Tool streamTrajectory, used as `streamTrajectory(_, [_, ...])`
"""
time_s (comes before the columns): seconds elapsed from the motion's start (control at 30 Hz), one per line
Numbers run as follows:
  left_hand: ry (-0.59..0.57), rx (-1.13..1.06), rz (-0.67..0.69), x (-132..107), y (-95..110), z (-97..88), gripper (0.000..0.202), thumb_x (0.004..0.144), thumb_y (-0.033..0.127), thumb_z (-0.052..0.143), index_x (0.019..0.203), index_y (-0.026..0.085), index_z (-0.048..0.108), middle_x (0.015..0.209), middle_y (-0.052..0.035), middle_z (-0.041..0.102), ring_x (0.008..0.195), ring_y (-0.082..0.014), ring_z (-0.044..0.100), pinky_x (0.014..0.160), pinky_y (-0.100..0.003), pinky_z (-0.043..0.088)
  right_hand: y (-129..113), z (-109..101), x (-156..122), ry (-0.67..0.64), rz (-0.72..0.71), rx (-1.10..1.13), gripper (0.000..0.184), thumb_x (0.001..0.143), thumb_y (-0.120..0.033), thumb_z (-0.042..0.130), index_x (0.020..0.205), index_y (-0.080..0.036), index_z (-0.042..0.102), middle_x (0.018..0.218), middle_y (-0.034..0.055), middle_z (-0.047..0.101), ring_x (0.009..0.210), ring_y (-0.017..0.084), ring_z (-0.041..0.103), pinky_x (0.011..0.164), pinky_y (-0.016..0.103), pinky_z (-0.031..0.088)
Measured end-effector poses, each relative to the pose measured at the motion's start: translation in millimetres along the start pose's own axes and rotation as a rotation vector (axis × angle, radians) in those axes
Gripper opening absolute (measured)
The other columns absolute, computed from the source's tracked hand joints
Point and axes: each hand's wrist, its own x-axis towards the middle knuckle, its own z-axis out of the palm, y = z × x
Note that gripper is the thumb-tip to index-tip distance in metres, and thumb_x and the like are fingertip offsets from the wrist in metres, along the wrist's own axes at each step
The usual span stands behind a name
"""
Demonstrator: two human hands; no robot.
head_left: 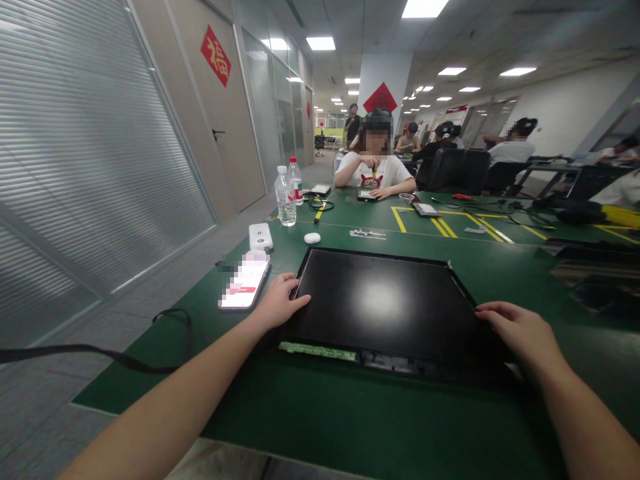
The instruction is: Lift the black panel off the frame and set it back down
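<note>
A black flat display panel (385, 303) lies face up on the green table (320, 407) in front of me. A green circuit strip (317, 351) shows along its near edge. My left hand (280, 303) rests on the panel's left edge, fingers curled over the frame. My right hand (520, 330) lies on the panel's right edge, fingers stretched flat along the frame. Neither hand lifts the panel off the table.
A phone (245, 285) with a lit screen lies left of the panel, with a white device (261, 235), a small white case (312, 237) and two water bottles (285, 197) beyond. A black cable (125, 357) hangs off the left edge. A seated person (375, 170) works across the table.
</note>
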Motion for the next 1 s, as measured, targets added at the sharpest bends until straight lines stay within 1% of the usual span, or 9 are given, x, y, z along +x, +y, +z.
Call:
streamTrajectory(0.13, [0.005, 0.003, 0.001, 0, 0, -0.2, 0.056, 0.088, 0.050, 0.070, 0.128, 0.013, 0.080, 0.155, -0.0226, 0.059, 0.144, -0.0427, 0.059, 0.126, -0.054, 0.043, 3, 2, 1, 0.024, -0.023, 0.010, 0.027, 0.070, -0.050, 0.062, 0.078, -0.032, 0.080, 0.082, 0.0053, 0.080, 0.083, 0.031, 0.071, 0.078, 0.045, 0.052])
streamTrajectory(0.3, [0.008, -0.010, 0.009, 2, -3, -1.4, 0.058, 0.085, 0.053, 0.072, 0.126, 0.013, 0.080, 0.155, -0.0225, 0.060, 0.143, -0.0430, 0.060, 0.125, -0.055, 0.044, 5, 2, 3, 0.004, -0.017, 0.022, 0.028, 0.070, -0.051, 0.062, 0.080, -0.032, 0.080, 0.087, 0.0049, 0.081, 0.086, 0.031, 0.072, 0.080, 0.045, 0.052])
streamTrajectory(0.43, [0.005, -0.021, 0.016, 3, -4, -1.2, 0.058, 0.084, 0.054, 0.072, 0.124, 0.013, 0.080, 0.154, -0.0224, 0.062, 0.142, -0.0419, 0.061, 0.124, -0.055, 0.045, 4, 1, 3, 0.000, -0.029, 0.020, 0.026, 0.069, -0.051, 0.063, 0.078, -0.032, 0.079, 0.084, 0.0054, 0.081, 0.085, 0.032, 0.072, 0.078, 0.045, 0.052])
streamTrajectory(0.57, [0.013, -0.031, 0.010, 3, -5, -0.4, 0.055, 0.084, 0.053, 0.073, 0.123, 0.015, 0.080, 0.154, -0.0209, 0.063, 0.141, -0.0402, 0.062, 0.123, -0.053, 0.046, 3, 1, 2, -0.009, -0.014, 0.017, 0.028, 0.067, -0.053, 0.063, 0.077, -0.033, 0.079, 0.081, 0.0051, 0.080, 0.084, 0.032, 0.072, 0.078, 0.045, 0.051])
streamTrajectory(0.77, [0.029, -0.050, 0.003, 3, -5, 0.4, 0.053, 0.083, 0.051, 0.076, 0.121, 0.015, 0.081, 0.152, -0.0207, 0.064, 0.141, -0.0401, 0.063, 0.122, -0.050, 0.048, 3, 2, 1, 0.023, -0.030, 0.025, 0.034, 0.065, -0.056, 0.060, 0.076, -0.031, 0.079, 0.078, 0.0053, 0.080, 0.080, 0.032, 0.071, 0.075, 0.045, 0.050])
streamTrajectory(0.9, [0.033, -0.045, 0.014, 3, -7, 0.6, 0.052, 0.082, 0.051, 0.077, 0.120, 0.016, 0.081, 0.151, -0.0193, 0.065, 0.141, -0.0400, 0.063, 0.123, -0.051, 0.047, -4, -2, -2, 0.005, 0.026, 0.021, 0.040, 0.059, -0.057, 0.061, 0.077, -0.029, 0.081, 0.078, 0.0064, 0.079, 0.085, 0.033, 0.072, 0.078, 0.044, 0.049])
streamTrajectory(1.0, [0.030, -0.035, 0.019, 3, -7, 0.5, 0.052, 0.083, 0.051, 0.076, 0.121, 0.017, 0.081, 0.152, -0.0186, 0.066, 0.141, -0.0398, 0.063, 0.123, -0.052, 0.046, -9, -3, -4, -0.007, 0.052, 0.020, 0.041, 0.059, -0.057, 0.060, 0.078, -0.028, 0.082, 0.080, 0.0073, 0.079, 0.086, 0.032, 0.070, 0.078, 0.043, 0.048])
